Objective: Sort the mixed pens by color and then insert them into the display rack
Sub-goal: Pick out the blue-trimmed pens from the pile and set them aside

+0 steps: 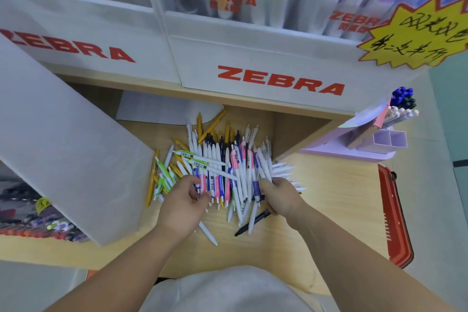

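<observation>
We look down on a pale wooden desk [329,197] in bright, even light, a red basket [395,218] at its right edge, grey-green floor [445,121] beyond.

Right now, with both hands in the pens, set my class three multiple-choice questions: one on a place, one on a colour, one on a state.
1. The red basket lies: A left of the pen pile; B on top of it; C right of it.
2. The ZEBRA lettering is: A blue; B red; C green.
3. The right hand: A grips white pens; B lies flat; C holds the basket.
Answers: C, it stands at the table's right edge; B, the print is red; A, its fingers curl round a white bundle.
</observation>
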Motion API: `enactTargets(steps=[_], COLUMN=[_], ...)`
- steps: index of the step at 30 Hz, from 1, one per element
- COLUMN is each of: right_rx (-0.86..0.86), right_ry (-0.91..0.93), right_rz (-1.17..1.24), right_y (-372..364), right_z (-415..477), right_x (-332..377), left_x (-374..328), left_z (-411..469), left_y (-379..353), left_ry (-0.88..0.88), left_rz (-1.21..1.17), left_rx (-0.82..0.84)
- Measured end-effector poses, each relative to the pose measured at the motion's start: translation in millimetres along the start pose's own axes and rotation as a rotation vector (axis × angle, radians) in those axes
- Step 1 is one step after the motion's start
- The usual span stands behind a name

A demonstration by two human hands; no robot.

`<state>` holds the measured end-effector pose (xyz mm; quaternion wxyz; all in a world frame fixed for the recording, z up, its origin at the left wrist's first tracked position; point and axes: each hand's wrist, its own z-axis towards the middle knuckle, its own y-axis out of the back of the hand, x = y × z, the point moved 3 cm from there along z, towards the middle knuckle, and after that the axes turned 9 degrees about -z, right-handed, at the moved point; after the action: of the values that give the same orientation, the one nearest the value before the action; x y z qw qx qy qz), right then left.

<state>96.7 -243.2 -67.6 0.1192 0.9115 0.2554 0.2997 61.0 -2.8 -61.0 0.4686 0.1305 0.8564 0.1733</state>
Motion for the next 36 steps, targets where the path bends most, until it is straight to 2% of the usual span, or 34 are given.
enactTargets(steps=[3, 6, 15, 23, 31, 36], right_rx=[-0.013, -0.056, -0.220, -0.256, -0.195, -0.082], right_ry=[-0.011, 0.023, 0.097, 0.065, 0.066, 0.072], right_rz=[0.074, 0.007, -0.114, -0.121, -0.076, 0.024], right_y=[-0.8, -4.5, -18.2, -20.2, -22.8, -20.1], right_z=[-3.7, -3.7, 4.8, 7.0, 1.7, -13.5], right_x=[-9.4, -11.7, -9.5, -7.6, -1.2, -7.5], left_x=[4.2, 6.3, 0.0, 2.6, -2.4, -2.7], left_z=[-2.3, -3.7, 4.2, 10.2, 10.3, -3.9], left_y=[-2.3, -3.3, -7.3, -5.3, 3.4, 11.7], left_ry=[0.013, 0.015, 0.112, 0.272, 0.346, 0.337], left_rz=[-0.021, -0.023, -0.140, -0.326, -0.318, -0.310], left_rx=[0.037, 0.053, -0.060, -0.102, -0.043, -0.039])
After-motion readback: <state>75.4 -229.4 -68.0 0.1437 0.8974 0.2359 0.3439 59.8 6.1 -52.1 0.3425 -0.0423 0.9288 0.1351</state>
